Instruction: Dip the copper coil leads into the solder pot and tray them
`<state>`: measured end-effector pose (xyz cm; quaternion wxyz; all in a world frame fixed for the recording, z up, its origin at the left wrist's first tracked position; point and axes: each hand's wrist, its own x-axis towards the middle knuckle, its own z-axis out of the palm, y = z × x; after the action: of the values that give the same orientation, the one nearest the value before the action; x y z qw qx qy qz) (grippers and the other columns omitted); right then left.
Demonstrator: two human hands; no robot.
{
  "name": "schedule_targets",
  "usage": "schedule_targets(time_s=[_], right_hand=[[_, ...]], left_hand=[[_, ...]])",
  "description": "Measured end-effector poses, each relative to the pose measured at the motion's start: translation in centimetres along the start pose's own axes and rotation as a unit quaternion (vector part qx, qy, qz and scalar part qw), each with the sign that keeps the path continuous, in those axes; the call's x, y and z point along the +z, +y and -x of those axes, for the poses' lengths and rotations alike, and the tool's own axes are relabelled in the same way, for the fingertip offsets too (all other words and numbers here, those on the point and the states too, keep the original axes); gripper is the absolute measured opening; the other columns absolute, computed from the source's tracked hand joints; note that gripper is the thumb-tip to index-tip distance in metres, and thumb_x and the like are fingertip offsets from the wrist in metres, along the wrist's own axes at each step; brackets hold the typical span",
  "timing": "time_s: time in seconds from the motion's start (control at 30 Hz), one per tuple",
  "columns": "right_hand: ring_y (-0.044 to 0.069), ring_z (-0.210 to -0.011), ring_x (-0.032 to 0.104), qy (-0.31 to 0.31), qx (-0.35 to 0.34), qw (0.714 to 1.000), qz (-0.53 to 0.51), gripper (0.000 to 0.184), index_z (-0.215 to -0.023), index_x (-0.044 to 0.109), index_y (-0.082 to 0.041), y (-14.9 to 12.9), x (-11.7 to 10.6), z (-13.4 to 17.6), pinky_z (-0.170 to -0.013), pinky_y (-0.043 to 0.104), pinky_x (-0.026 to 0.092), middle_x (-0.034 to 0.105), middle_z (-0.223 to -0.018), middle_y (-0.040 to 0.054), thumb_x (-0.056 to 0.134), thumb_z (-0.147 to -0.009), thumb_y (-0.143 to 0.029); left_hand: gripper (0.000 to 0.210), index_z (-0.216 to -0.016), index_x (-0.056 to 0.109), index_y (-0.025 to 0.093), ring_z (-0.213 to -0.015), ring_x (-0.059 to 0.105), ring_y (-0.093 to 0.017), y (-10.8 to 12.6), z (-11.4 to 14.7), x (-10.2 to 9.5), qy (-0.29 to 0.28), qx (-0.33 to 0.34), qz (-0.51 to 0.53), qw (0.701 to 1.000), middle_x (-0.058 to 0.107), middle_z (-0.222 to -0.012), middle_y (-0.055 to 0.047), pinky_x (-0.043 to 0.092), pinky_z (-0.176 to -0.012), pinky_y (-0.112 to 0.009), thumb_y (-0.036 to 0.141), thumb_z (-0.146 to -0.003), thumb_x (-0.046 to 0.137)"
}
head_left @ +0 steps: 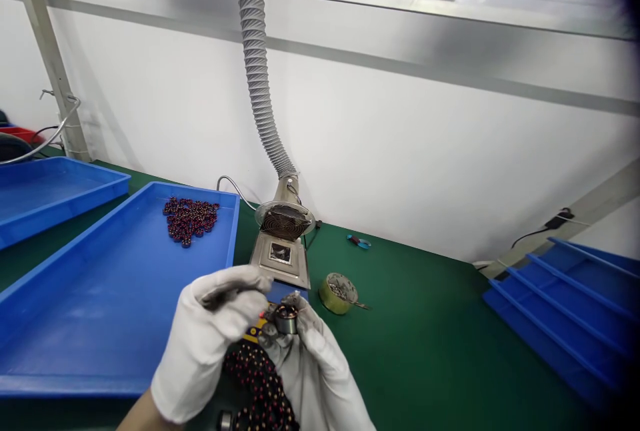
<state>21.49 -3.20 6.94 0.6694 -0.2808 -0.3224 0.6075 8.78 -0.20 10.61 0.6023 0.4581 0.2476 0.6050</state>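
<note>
Right hand [323, 347]: white glove, fingertips smudged dark. A small metal cylinder [287, 324] with copper-coloured detail in its open top is held between thumb and fingers, low centre of view; clock directions are taken from it, 12 being away from the wearer.

Left hand [205, 331]: also gloved, raised at 9 o'clock, just beside the cylinder. Fingers are curled with tips drawn close to the thumb; whether anything is pinched there cannot be told.

At 7, below the hands, a black heap [257, 371] flecked red and yellow is seen, a loose metal ring [226, 420] lying near it. At 8, a yellow panel [254, 332] is partly covered by the hands.

At 12, a metal box [260, 254] with a square opening is topped by a grilled hood [285, 223], to which a grey hose [257, 64] is joined.

At 2, a round tin [334, 302] with a thin tool in it; farther off, pliers [359, 242]. At 3, well apart, stacked blue trays [565, 311]. At 9, a large blue tray [115, 311]; small dark parts [191, 219] are gathered in its far end, at 10.
</note>
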Motion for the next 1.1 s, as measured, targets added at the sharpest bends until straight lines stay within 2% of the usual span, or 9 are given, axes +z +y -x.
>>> schedule_targets(time_s=[0.07, 0.17, 0.33, 0.43, 0.57, 0.7, 0.83, 0.97, 1.1], right_hand=[[0.025, -0.082, 0.066, 0.021, -0.018, 1.0, 0.015, 0.031, -0.087, 0.069, -0.022, 0.2, 0.0, 0.0, -0.085, 0.044, 0.049, 0.071, -0.081, 0.0056, 0.077, -0.062, -0.038], [0.024, -0.081, 0.066, 0.049, -0.036, 0.997, 0.043, 0.031, -0.085, 0.069, -0.022, 0.2, 0.2, 0.0, -0.084, 0.041, 0.05, 0.071, -0.084, 0.0056, 0.08, -0.059, -0.035], [0.021, -0.078, 0.066, 0.016, -0.001, 1.0, 0.015, 0.03, -0.088, 0.068, -0.022, -0.6, 0.7, 0.8, -0.082, 0.039, 0.051, 0.071, -0.082, 0.0044, 0.076, -0.064, -0.038], [0.02, -0.079, 0.067, -0.006, 0.048, 0.998, -0.041, 0.026, -0.094, 0.067, -0.026, -1.1, 0.7, 1.3, -0.082, 0.042, 0.051, 0.072, -0.085, 0.0025, 0.065, -0.075, -0.043], [0.019, -0.1, 0.062, 0.005, 0.049, 0.997, -0.055, 0.022, -0.09, 0.068, -0.027, -1.0, 0.1, 1.4, -0.091, 0.038, 0.048, 0.071, -0.097, 0.0021, 0.058, -0.08, -0.043], [0.018, -0.11, 0.056, 0.008, 0.036, 0.998, -0.053, 0.02, -0.088, 0.069, -0.027, -0.4, -0.4, 1.3, -0.097, 0.036, 0.044, 0.071, -0.096, 0.0012, 0.062, -0.077, -0.043], [0.024, -0.104, 0.059, 0.001, 0.025, 0.999, -0.028, 0.027, -0.087, 0.07, -0.023, -0.3, 0.0, 1.0, -0.101, 0.044, 0.039, 0.071, -0.095, 0.0045, 0.072, -0.067, -0.042], [0.024, -0.091, 0.064, -0.024, 0.054, 0.998, 0.007, 0.031, -0.084, 0.07, -0.022, -0.8, 0.2, 0.5, -0.095, 0.044, 0.042, 0.071, -0.09, 0.0056, 0.081, -0.058, -0.034], [0.022, -0.077, 0.067, -0.025, 0.094, 0.995, 0.002, 0.032, -0.088, 0.068, -0.021, -1.1, -0.3, 1.0, -0.082, 0.043, 0.05, 0.07, -0.079, 0.0052, 0.079, -0.061, -0.034]], left_hand=[[0.038, -0.089, 0.072, 0.025, -0.059, 0.061, -0.012, 0.8, 0.0, 0.1, -0.057, -0.012, -0.099, 0.993, 0.071, -0.076, 0.001, 0.049, -0.055, -0.019, 0.007, -0.056, 0.067], [0.026, -0.073, 0.074, 0.023, -0.081, 0.064, -0.017, 1.3, 0.0, 0.5, -0.105, 0.045, -0.212, 0.971, 0.073, -0.082, -0.002, 0.049, -0.076, -0.022, 0.005, -0.057, 0.064], [0.017, -0.066, 0.072, 0.022, -0.072, 0.066, -0.016, 0.6, -0.4, -0.2, -0.017, 0.051, -0.143, 0.988, 0.072, -0.073, 0.0, 0.052, -0.07, -0.022, 0.011, -0.061, 0.06], [0.02, -0.078, 0.071, 0.023, -0.08, 0.066, -0.017, 0.6, -0.5, -0.7, 0.02, 0.047, -0.132, 0.99, 0.073, -0.086, 0.0, 0.052, -0.076, -0.024, 0.013, -0.066, 0.059], [0.048, -0.102, 0.065, 0.028, -0.1, 0.059, -0.019, 0.7, 0.0, 0.0, -0.139, 0.097, -0.311, 0.935, 0.066, -0.11, 0.0, 0.044, -0.093, -0.031, 0.006, -0.059, 0.065], [0.04, -0.103, 0.063, 0.028, -0.096, 0.059, -0.017, 0.8, 0.1, 0.6, -0.197, 0.168, -0.369, 0.892, 0.068, -0.102, -0.001, 0.045, -0.088, -0.029, 0.009, -0.068, 0.064], [0.038, -0.093, 0.07, 0.026, -0.096, 0.061, -0.019, 0.9, -0.3, 0.1, -0.214, 0.128, -0.279, 0.927, 0.069, -0.102, -0.002, 0.046, -0.086, -0.027, 0.008, -0.06, 0.07], [0.018, -0.063, 0.072, 0.021, -0.077, 0.065, -0.018, 0.4, -0.6, -0.4, -0.128, 0.034, -0.139, 0.981, 0.072, -0.073, -0.001, 0.05, -0.08, -0.027, 0.006, -0.06, 0.063], [0.012, -0.061, 0.069, 0.022, -0.079, 0.065, -0.019, 0.7, -0.7, -0.9, -0.037, 0.047, -0.082, 0.995, 0.072, -0.073, 0.0, 0.051, -0.077, -0.029, 0.017, -0.067, 0.059]])
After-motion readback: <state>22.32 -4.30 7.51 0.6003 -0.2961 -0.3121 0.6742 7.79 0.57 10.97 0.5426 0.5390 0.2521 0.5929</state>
